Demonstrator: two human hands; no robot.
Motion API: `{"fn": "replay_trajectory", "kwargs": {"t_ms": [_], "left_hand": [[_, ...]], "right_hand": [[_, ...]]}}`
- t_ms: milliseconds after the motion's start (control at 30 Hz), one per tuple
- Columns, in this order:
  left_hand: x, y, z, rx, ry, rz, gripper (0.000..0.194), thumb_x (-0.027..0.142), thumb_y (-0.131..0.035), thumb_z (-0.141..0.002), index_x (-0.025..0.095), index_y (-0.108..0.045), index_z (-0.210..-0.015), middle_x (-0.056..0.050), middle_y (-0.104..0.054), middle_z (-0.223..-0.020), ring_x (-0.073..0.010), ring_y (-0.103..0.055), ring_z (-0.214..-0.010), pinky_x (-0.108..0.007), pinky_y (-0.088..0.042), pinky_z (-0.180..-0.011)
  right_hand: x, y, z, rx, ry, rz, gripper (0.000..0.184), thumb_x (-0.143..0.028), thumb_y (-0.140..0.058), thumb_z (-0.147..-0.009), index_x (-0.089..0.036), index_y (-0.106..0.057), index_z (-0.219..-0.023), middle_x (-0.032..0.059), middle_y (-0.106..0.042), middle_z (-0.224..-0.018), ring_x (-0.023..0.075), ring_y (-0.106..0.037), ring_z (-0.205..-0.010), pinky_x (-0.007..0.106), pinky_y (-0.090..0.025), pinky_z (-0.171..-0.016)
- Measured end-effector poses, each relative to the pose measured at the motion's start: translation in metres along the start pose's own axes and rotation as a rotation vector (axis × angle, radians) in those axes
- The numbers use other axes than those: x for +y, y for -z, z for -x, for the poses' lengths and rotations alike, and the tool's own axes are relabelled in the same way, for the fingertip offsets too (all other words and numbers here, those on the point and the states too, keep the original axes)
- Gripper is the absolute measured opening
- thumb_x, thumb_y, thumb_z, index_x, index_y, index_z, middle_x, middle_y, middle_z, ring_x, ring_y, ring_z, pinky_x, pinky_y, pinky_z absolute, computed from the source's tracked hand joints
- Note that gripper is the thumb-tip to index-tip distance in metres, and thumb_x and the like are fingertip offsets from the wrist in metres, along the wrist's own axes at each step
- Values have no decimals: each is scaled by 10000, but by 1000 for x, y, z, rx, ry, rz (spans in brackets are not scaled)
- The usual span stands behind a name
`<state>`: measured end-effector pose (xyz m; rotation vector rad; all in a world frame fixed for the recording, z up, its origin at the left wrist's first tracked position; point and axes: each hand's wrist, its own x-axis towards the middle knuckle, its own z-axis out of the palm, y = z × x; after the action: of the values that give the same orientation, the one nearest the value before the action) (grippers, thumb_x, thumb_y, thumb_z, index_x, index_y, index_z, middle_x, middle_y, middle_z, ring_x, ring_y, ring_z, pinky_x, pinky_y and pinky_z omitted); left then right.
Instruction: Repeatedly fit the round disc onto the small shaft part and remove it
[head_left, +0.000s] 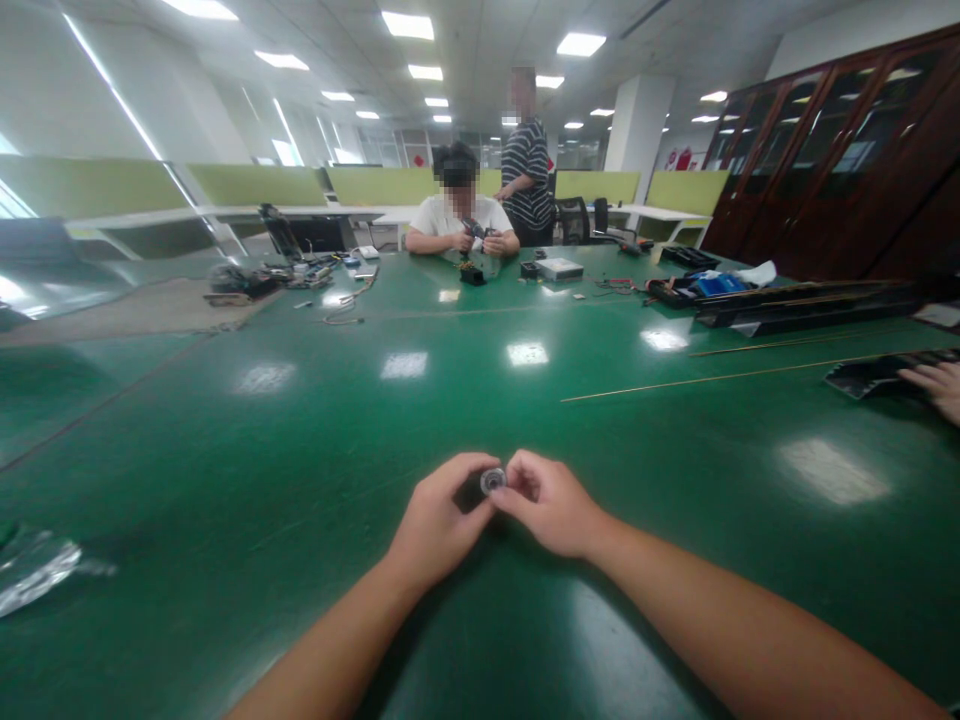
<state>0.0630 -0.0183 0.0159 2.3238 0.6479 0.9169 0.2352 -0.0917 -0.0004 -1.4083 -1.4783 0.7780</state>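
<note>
Between my two hands, just above the green table (337, 420), is a small round metal part (493, 482) with ringed circles on its face, much like a bearing. My left hand (442, 515) grips its left side, with the index finger over the top and the thumb below. From the right, my right hand (551, 500) pinches the same part, its thumb at the lower edge and the other fingers curled. The part's rear side is hidden from me.
Crumpled clear plastic (37, 570) lies at the left edge. Thin brass-coloured rods (697, 381) and black channel profiles (810, 303) stretch across the right, where another person's hand (937, 385) rests on a black piece. A seated person (480, 225) handles parts across the table; electronics clutter (300, 272) sits far left.
</note>
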Motion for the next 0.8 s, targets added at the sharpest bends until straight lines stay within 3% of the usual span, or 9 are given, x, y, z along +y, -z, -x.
{"fn": "replay_trajectory", "kwargs": {"t_ms": [533, 800], "left_hand": [[-3, 1, 1, -15, -23, 6, 298, 259, -616, -909, 258, -605, -1206, -24, -663, -1140, -167, -619, -1034, -297, -489, -932], [-1, 5, 0, -26, 7, -3, 333, 312, -541, -965, 278, -564, -1295, -30, -626, -1137, -165, -588, -1027, -295, -469, -921]], "right_hand": [[4, -4, 0, -12, 8, -108, 216, -385, -674, -850, -195, -575, -880, -20, -600, -756, 115, -522, -645, 234, -428, -615], [3, -1, 0, 37, -15, -183, 361, -383, -689, -846, -205, -541, -1123, -24, -593, -781, 118, -537, -648, 246, -434, -614]]}}
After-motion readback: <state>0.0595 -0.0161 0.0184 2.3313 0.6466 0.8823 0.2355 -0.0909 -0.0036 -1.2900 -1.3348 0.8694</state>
